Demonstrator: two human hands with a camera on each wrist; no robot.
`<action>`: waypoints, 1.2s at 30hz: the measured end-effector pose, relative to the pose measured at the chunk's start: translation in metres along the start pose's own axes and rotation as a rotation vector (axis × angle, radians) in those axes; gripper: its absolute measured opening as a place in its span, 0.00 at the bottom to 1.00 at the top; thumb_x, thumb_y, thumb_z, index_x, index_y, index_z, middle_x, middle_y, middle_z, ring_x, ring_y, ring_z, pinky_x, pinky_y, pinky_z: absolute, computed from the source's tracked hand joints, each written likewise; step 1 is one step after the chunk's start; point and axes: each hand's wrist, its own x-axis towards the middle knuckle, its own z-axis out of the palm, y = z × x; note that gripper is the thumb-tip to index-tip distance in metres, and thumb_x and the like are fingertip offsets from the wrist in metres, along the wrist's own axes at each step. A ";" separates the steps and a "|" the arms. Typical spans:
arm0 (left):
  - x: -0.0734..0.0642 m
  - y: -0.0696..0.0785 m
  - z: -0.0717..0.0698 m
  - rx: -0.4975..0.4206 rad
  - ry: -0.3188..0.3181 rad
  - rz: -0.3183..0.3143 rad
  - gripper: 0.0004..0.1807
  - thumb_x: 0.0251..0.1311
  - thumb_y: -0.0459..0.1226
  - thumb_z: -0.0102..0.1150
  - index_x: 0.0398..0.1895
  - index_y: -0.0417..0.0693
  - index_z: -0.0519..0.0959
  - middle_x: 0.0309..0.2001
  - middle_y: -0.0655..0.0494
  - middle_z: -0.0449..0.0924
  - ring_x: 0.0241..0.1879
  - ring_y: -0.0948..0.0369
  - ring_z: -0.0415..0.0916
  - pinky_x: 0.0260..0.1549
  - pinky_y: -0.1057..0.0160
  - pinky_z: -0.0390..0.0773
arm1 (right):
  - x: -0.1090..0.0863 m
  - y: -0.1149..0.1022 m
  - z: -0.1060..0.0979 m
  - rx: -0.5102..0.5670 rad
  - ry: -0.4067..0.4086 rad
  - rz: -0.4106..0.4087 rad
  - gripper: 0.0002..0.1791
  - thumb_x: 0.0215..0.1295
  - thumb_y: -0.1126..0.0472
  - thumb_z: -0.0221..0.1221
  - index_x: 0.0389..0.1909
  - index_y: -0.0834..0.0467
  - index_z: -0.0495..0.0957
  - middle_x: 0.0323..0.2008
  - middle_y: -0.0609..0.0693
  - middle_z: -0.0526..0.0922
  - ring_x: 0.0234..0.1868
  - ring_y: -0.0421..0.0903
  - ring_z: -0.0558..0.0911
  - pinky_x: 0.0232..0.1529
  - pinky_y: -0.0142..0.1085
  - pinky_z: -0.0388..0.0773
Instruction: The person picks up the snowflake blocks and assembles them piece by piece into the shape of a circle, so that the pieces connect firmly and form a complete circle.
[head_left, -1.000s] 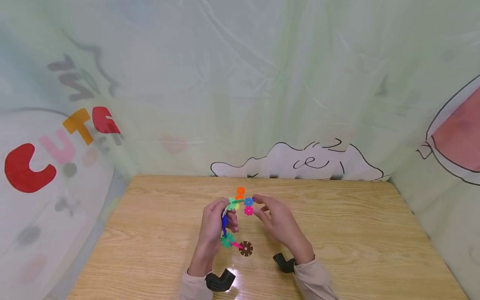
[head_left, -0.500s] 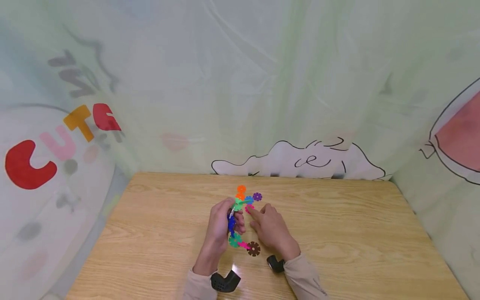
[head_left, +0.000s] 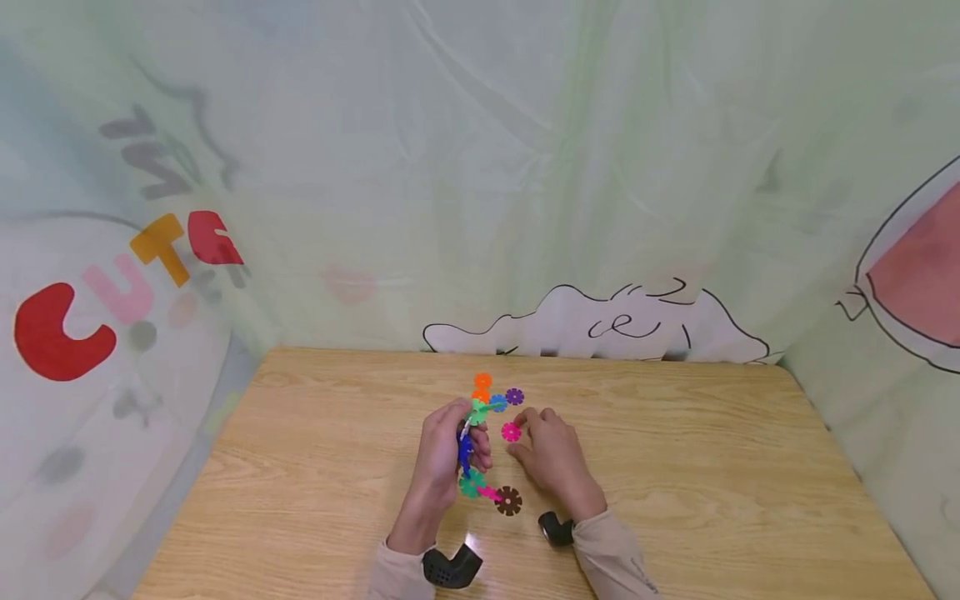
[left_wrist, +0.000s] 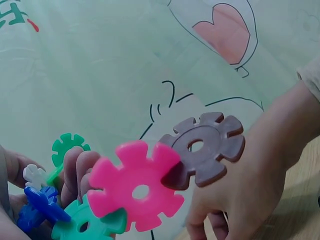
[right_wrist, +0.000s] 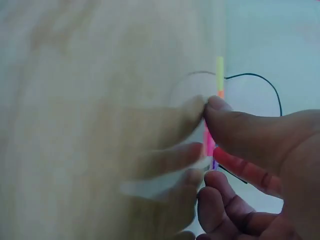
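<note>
1. Here we're watching the pink disc (head_left: 507,434) coming free: a moment ago it was sitting against the light blue disc (head_left: 500,402), and now a gap is showing between them.
2. Our right hand (head_left: 553,450) is pinching that pink disc between thumb and fingertip; whether it's touching the bench (head_left: 337,433), we can't tell.
3. Our left hand (head_left: 441,446) is grasping the chain of discs (head_left: 465,451), fingers curling about its middle.
4. The purple disc (head_left: 515,392), which our right hand was touching a second ago, is now showing in full beside the light blue one.
5. So, in our judgement, the chain is carrying one disc fewer at its far end, while the brown disc (head_left: 515,503) is staying on at the near end.
</note>
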 end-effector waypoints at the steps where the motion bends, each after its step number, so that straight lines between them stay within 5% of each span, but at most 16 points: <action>1: 0.000 0.000 0.000 -0.008 -0.001 -0.001 0.21 0.82 0.43 0.42 0.30 0.42 0.74 0.17 0.59 0.78 0.13 0.64 0.77 0.17 0.66 0.81 | 0.000 0.000 0.001 -0.007 -0.002 -0.002 0.22 0.65 0.54 0.74 0.55 0.58 0.83 0.33 0.51 0.74 0.32 0.47 0.71 0.38 0.41 0.70; 5: -0.001 0.001 0.001 -0.024 -0.005 0.001 0.21 0.82 0.43 0.44 0.29 0.42 0.74 0.17 0.59 0.78 0.13 0.64 0.78 0.16 0.67 0.80 | 0.000 0.001 0.004 -0.018 0.009 -0.025 0.22 0.65 0.55 0.74 0.57 0.54 0.83 0.32 0.51 0.72 0.30 0.46 0.69 0.35 0.39 0.67; 16: -0.001 0.001 0.003 -0.033 -0.010 -0.011 0.21 0.82 0.42 0.41 0.29 0.42 0.74 0.16 0.59 0.77 0.13 0.65 0.77 0.15 0.68 0.80 | -0.001 0.003 0.000 0.082 -0.036 0.047 0.15 0.63 0.58 0.75 0.41 0.57 0.78 0.34 0.50 0.76 0.33 0.47 0.73 0.37 0.39 0.73; 22: -0.001 0.001 0.004 -0.055 -0.012 -0.016 0.21 0.82 0.42 0.41 0.29 0.41 0.73 0.16 0.59 0.77 0.12 0.65 0.77 0.13 0.68 0.79 | 0.002 0.003 -0.010 0.395 -0.040 0.061 0.10 0.65 0.65 0.72 0.40 0.56 0.79 0.31 0.47 0.83 0.32 0.41 0.79 0.35 0.30 0.78; 29: -0.005 0.002 0.007 -0.078 -0.035 0.013 0.20 0.81 0.41 0.43 0.28 0.44 0.73 0.12 0.61 0.73 0.10 0.65 0.75 0.12 0.67 0.78 | -0.006 -0.014 -0.053 0.854 -0.001 0.082 0.16 0.74 0.63 0.65 0.58 0.63 0.83 0.40 0.56 0.86 0.41 0.47 0.85 0.45 0.32 0.85; 36: -0.013 0.007 0.014 -0.065 -0.086 0.135 0.20 0.81 0.42 0.49 0.28 0.39 0.72 0.12 0.62 0.69 0.10 0.66 0.75 0.12 0.68 0.78 | -0.023 -0.029 -0.087 0.981 0.045 0.000 0.13 0.77 0.63 0.62 0.50 0.71 0.83 0.36 0.49 0.85 0.38 0.44 0.84 0.46 0.32 0.85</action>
